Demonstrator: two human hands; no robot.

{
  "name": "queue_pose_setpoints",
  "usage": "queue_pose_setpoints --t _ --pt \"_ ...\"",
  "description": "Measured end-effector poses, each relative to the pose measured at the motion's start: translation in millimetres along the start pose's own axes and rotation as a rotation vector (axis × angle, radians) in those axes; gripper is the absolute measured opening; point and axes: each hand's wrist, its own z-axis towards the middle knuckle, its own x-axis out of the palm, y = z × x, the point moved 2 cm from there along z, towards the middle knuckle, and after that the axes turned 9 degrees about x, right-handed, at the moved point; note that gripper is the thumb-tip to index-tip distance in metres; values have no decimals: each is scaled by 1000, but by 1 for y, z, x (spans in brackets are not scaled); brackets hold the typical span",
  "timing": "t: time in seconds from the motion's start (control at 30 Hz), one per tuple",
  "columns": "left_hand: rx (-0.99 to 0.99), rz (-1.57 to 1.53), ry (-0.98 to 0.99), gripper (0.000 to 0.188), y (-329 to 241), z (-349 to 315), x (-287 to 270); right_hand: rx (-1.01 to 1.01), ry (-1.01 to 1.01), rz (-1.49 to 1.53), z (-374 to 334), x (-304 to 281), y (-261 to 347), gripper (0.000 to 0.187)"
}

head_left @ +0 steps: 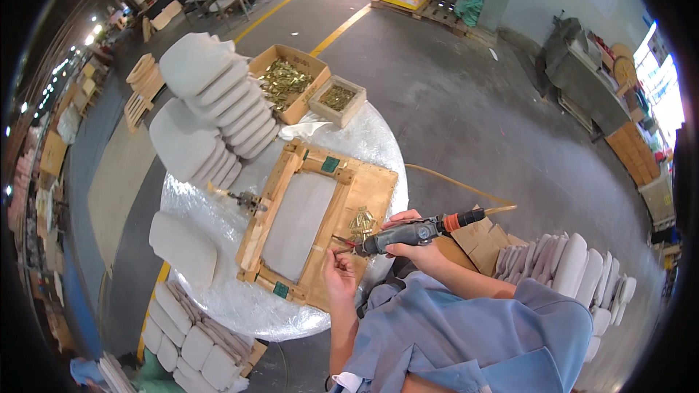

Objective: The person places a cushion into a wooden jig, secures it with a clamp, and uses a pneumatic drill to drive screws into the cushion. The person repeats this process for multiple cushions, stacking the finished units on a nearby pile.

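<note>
my left hand [340, 272] is by the tip of the grey driver [409, 233], can't tell if it's pinching anything | right hand [418, 251] grips the body, prob for aim | brass pieces [362, 220] heaped handy | wooden jig [376, 186] left frames grey panel [298, 218], guess so it stays put | far: cardboard box [299, 108]

The power tool [408, 234] is grey and black with an orange collar [451, 223], the jig [375, 188] tan, the pad [297, 222] pale grey

No lettering can be read anywhere here.
</note>
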Motion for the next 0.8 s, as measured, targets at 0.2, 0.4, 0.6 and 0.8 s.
queue_pose_setpoints --t 0.2,0.4,0.6,0.8 --pt "79 -50 -103 20 -16 -20 -26 -9 52 -34 -8 17 -22 64" --pt "118 -100 -116 22 -27 -11 -33 -35 31 -39 -16 33 -28 62" --pt "135 -129 -56 26 -39 16 -27 -10 25 50 -8 49 -32 64" --pt "99 -160 -136 29 -42 17 -9 -40 12 75 -3 60 -27 59"
